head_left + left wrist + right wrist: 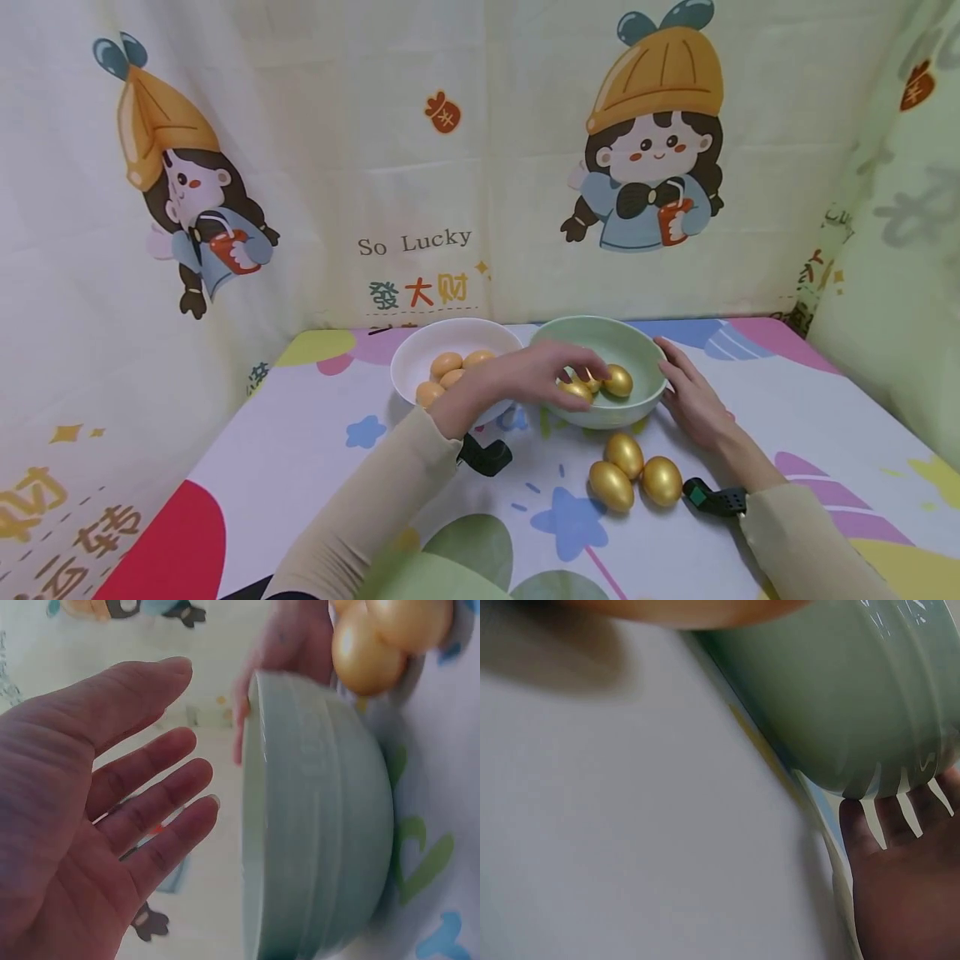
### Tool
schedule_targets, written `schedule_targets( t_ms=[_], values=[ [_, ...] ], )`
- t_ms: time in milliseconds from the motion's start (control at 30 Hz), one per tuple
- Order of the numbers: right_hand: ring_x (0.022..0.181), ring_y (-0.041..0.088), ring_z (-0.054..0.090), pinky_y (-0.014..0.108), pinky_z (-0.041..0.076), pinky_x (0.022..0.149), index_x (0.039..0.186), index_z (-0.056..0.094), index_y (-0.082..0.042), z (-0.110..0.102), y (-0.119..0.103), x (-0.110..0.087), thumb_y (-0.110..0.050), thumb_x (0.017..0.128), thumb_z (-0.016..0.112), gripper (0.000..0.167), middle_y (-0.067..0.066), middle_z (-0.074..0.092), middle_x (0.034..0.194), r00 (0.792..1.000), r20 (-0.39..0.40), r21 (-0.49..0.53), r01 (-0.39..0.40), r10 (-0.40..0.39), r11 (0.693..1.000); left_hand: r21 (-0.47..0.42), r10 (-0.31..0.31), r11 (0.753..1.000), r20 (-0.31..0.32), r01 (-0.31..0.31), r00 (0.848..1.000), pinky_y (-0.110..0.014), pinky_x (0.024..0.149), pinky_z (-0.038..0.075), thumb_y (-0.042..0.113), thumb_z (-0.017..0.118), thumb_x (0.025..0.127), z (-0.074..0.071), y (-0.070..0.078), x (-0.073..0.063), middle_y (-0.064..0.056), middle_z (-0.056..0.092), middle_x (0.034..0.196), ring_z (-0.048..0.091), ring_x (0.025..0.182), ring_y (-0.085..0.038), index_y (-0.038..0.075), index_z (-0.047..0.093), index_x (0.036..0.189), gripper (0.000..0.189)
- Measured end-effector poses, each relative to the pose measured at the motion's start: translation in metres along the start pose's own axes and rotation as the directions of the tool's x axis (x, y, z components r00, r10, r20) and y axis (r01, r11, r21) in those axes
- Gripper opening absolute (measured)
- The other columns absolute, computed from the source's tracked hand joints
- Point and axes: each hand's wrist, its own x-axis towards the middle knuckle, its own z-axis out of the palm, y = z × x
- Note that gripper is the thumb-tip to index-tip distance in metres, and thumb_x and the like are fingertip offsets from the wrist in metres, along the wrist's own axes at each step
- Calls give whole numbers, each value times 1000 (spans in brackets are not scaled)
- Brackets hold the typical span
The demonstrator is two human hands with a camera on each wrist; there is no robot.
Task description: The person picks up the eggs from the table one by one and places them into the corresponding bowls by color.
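A pale green bowl (600, 417) stands on the table with gold eggs (618, 381) inside, some partly hidden by my left hand (551, 371). That hand hovers over the bowl's left part, thumb and fingers spread apart with nothing between them. In the left wrist view the left hand (97, 802) is clear of the bowl's rim (255, 825). My right hand (697, 400) rests against the bowl's right side. Its extended fingers (892, 817) touch the outer wall in the right wrist view. Three more gold eggs (662, 482) lie on the table in front of the bowl.
Left of the green bowl stands a white bowl (408, 367) with several brown eggs (446, 364), partly behind my left forearm. A patterned cloth (300, 450) covers the table. Printed curtains (525, 167) hang behind and at both sides.
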Motion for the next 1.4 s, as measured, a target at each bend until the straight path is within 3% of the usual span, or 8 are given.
schedule_targets(
  t_ms=[67, 267, 400, 633, 933, 1067, 1200, 1400],
  values=[
    [152, 29, 2, 36, 17, 119, 161, -3, -4, -1, -1, 0, -31, 111, 37, 69, 15, -10, 167, 1000, 2, 0, 5, -5, 1000, 16, 27, 1000, 1, -27, 1000, -27, 92, 52, 12, 76, 91, 4, 6, -1, -4, 65, 129, 60, 108, -9, 6, 63, 129, 41],
    [151, 30, 3, 33, 18, 119, 161, -2, -2, -2, -1, 2, -30, 111, 37, 68, 17, -9, 167, 1000, 8, -3, 23, -23, 1000, 43, 75, 996, 31, -76, 997, -19, 91, 48, 14, 79, 90, 18, 16, -6, -5, 65, 127, 60, 109, -12, 5, 63, 128, 42],
    [151, 31, 2, 37, 16, 120, 161, -1, -3, -2, -1, 2, -31, 111, 37, 68, 16, -9, 167, 1000, 1, -25, 12, -12, 1000, 43, 91, 995, 75, -94, 993, -19, 92, 48, 12, 77, 91, 27, 16, -7, -7, 65, 127, 60, 111, -14, 5, 62, 129, 42],
    [152, 33, 0, 39, 15, 120, 161, -3, -5, -1, -1, 2, -31, 112, 35, 68, 15, -10, 167, 1000, 0, -30, -7, 7, 1000, 31, 150, 988, 99, -153, 984, -18, 92, 48, 10, 76, 91, 40, 13, -5, -8, 67, 122, 59, 106, -7, 1, 63, 128, 40],
    [152, 32, 1, 38, 16, 120, 161, -3, -6, -2, 0, 0, -30, 112, 34, 67, 14, -10, 167, 1000, 0, -19, -8, 8, 1000, 53, 143, 986, 191, -156, 971, -15, 100, 41, 9, 76, 92, 55, 16, -2, -2, 65, 128, 58, 113, -5, 4, 62, 131, 42],
    [152, 31, 1, 36, 16, 120, 161, -3, -6, -2, 0, -1, -31, 112, 35, 68, 14, -10, 167, 1000, 1, -18, -2, 2, 1000, 92, 107, 987, 219, -130, 970, -11, 100, 37, 12, 76, 92, 62, 18, -2, 1, 62, 129, 54, 115, -1, 7, 62, 131, 42],
    [152, 31, 0, 37, 15, 120, 161, -4, -5, -1, 0, -1, -31, 112, 36, 69, 14, -11, 167, 1000, 4, -10, 3, -3, 1000, 143, 77, 983, 238, -113, 968, -8, 99, 34, 15, 76, 92, 67, 18, -2, 4, 62, 127, 51, 113, 3, 9, 63, 130, 41],
    [152, 30, 1, 37, 15, 120, 161, -4, -4, -1, 1, 0, -30, 112, 36, 68, 15, -10, 167, 1000, 6, 3, 5, -5, 1000, 151, 75, 982, 244, -115, 967, -9, 95, 38, 15, 77, 92, 71, 16, -2, 4, 63, 121, 52, 104, 4, 8, 64, 129, 40]
  ],
)
